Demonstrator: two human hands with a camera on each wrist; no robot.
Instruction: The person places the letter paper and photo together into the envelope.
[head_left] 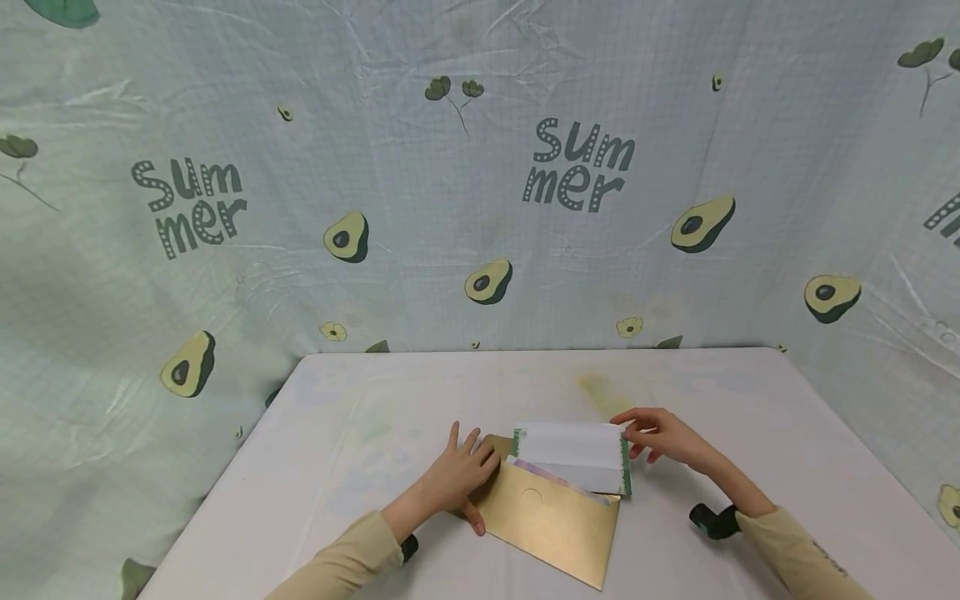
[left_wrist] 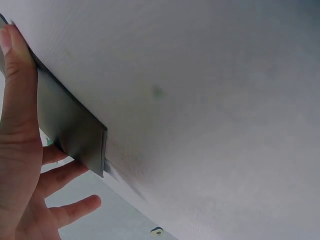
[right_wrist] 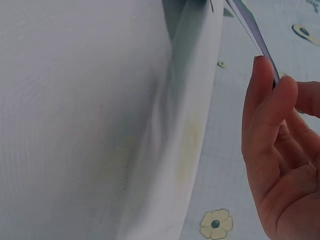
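A gold envelope [head_left: 551, 521] lies tilted in the middle of the table, with a half-round notch near its upper edge. My left hand [head_left: 459, 475] grips its left end, the thumb at the near edge and the other fingers at the far side; the left wrist view shows the thumb [left_wrist: 19, 75] along the dark envelope [left_wrist: 75, 125]. Behind the envelope stands a creased white paper [head_left: 573, 450] with green patterned side borders. A purple-edged strip [head_left: 558, 481] shows along the envelope's upper edge. My right hand [head_left: 667, 437] pinches the paper's right edge, seen thin in the right wrist view [right_wrist: 257, 35].
A white-covered table [head_left: 360, 433] extends around both hands. Behind it hangs a pale curtain [head_left: 420, 183] printed with avocados and lettering. Dark straps with camera mounts [head_left: 716, 522] sit at the wrists, below beige sleeves [head_left: 795, 550].
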